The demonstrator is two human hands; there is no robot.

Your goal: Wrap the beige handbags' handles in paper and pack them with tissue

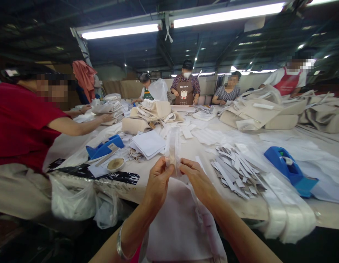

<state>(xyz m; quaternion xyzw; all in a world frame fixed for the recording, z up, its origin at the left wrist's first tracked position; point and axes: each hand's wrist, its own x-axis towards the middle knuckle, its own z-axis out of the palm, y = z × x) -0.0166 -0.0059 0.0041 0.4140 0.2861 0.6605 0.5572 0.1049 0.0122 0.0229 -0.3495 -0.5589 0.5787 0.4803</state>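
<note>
Between my hands an upright loop of pale strap (173,142) is covered in translucent white plastic. My left hand (159,179) pinches its lower left side, thumb and fingers pressed together. On the opposite side, my right hand (195,179) grips the same plastic-covered strap with closed fingers. Below both hands a pale fabric bag (183,223) hangs against the table's front edge, and the strap seems to rise from its top. The exact join is hidden behind my fingers.
Right of my hands lie a heap of card strips (237,171), a blue tape dispenser (288,170) and plastic sleeves (290,215) over the edge. Leftward are white sheets (149,143), another blue dispenser (105,147) and a round dish (116,164). A co-worker in red (23,120) leans in.
</note>
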